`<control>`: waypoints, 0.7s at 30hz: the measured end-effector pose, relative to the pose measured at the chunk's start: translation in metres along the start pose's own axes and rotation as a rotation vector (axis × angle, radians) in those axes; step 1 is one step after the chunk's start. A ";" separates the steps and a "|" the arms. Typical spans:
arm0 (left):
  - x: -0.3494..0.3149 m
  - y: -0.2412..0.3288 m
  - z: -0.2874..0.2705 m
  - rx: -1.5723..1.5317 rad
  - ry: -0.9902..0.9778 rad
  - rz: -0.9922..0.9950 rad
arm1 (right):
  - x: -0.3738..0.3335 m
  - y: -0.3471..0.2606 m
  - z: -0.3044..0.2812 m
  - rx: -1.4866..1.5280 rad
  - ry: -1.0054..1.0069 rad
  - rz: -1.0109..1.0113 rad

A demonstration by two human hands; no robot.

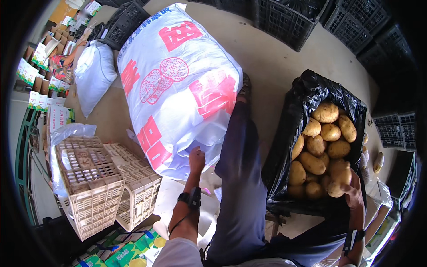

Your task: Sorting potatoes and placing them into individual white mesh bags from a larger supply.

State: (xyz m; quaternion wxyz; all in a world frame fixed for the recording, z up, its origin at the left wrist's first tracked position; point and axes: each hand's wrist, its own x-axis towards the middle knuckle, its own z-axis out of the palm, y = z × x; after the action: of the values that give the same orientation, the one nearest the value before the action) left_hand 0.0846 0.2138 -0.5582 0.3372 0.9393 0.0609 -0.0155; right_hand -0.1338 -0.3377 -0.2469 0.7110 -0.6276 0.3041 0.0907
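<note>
1. A container on the right is lined with black plastic (284,133), its edges folded over the rim; it is filled with loose potatoes (312,163).
2. At the near right corner of this heap, a potato (341,175) is gripped by the right hand (354,195), the fingers being closed around it.
3. A large, bulging white sack (155,113), printed in red and blue, is set left of the person's leg; its contents are hidden.
4. The left hand (196,160) is held with curled fingers at the sack's near end; whether any plastic is pinched cannot be told.
5. Two beige slatted crates (91,191) are placed side by side at the left, the left one partly draped with clear plastic (73,131).
6. A smaller white sack (94,73) is seen at the far left, near a black crate (125,24).
7. Another black crate (284,24), lined with black plastic, is seen at the far right.
</note>
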 end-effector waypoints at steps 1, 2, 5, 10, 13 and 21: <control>0.008 -0.001 0.004 -0.018 0.035 0.071 | -0.003 0.000 0.003 -0.021 0.014 0.019; 0.018 0.000 0.008 -0.169 -0.090 -0.143 | -0.005 0.001 0.007 0.122 0.063 -0.011; 0.043 0.012 0.020 -0.432 -0.248 -0.507 | -0.004 0.006 0.017 0.287 0.085 -0.006; 0.065 0.012 0.017 0.596 -0.023 0.259 | 0.003 0.018 0.032 0.326 0.096 0.049; 0.065 -0.003 0.019 0.358 -0.043 0.175 | 0.008 0.024 0.033 0.335 0.055 0.080; 0.064 -0.034 0.037 0.121 -0.134 -0.075 | 0.018 0.028 0.028 0.393 -0.075 0.164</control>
State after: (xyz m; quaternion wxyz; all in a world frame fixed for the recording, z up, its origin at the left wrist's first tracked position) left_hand 0.1439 0.2228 -0.6122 0.2826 0.9518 0.0724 -0.0946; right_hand -0.1249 -0.3103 -0.2790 0.8207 -0.4461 0.3395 0.1104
